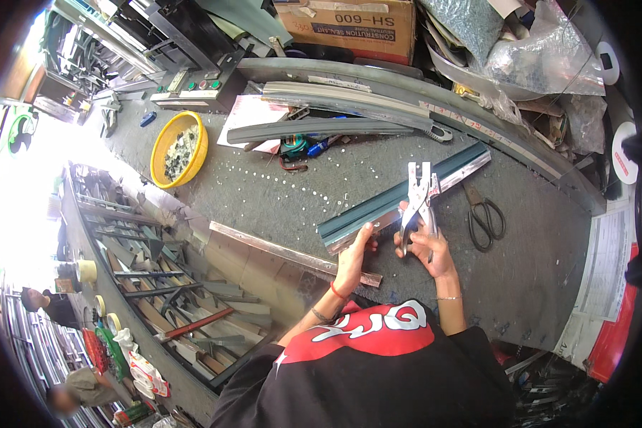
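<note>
My left hand point(357, 257) is closed on the near left edge of a long dark green-grey profile strip point(385, 196), with the thumb on its shiny silver side. The strip lies slantwise over the grey worktable point(278, 207). In my right hand point(433, 255) are silver hole-punch pliers point(421, 194), fingers wrapped around the handles. Their jaws point away from me and overlap the strip's middle in view; whether they touch it I cannot tell. To the right of that hand lie black-handled scissors point(485, 221). Small white round bits dot the table beyond the strip.
A yellow basket point(200, 153) of scraps stands at the left. Grey strips point(321, 128), a teal tape measure point(293, 146) and a cardboard box point(346, 32) are farther back. A narrow metal bar point(285, 250) lies along the near edge. Offcuts fill a rack point(185, 314) lower left.
</note>
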Tool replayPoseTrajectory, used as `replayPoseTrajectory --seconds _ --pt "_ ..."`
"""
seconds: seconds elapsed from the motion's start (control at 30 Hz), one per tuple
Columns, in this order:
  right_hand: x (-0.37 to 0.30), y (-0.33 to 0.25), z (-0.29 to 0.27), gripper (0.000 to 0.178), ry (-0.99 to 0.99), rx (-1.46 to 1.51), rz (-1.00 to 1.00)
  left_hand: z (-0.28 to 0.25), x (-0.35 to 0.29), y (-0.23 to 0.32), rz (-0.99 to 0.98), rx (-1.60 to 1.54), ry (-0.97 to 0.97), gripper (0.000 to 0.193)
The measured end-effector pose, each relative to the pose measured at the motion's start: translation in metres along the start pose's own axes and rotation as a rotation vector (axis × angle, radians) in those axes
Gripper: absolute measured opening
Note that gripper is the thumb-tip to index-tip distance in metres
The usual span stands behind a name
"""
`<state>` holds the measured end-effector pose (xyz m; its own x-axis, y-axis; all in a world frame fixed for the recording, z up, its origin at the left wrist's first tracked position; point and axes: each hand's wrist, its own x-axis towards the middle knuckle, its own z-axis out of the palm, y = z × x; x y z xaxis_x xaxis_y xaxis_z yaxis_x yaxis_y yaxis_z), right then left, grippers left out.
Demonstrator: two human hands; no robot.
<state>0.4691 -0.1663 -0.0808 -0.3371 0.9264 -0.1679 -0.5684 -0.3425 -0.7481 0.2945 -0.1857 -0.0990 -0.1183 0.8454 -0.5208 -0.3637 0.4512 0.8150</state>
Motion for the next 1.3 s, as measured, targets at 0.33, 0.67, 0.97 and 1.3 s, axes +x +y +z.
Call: replayPoseTrajectory --seconds 0.33,0.67,0.97,1.3 --pt "-0.038 -0.005 0.017 0.075 0.047 -0.306 0.125 0.008 0.016 0.005 0.106 0.019 -0.069 0.033" --pt "-0.069 -0.015 0.036 0.089 -0.029 -0.4 0.378 0.023 0.002 0.038 0.215 0.259 -0.013 0.042" --pt "-0.045 -0.007 0.028 0.081 -0.096 -0.282 0.435 0.023 -0.003 0.038 0.138 0.133 -0.007 0.029" --pt "-0.042 -0.004 0.023 0.094 -0.118 -0.259 0.444 0.019 0.003 0.038 0.219 0.368 -0.106 0.037"
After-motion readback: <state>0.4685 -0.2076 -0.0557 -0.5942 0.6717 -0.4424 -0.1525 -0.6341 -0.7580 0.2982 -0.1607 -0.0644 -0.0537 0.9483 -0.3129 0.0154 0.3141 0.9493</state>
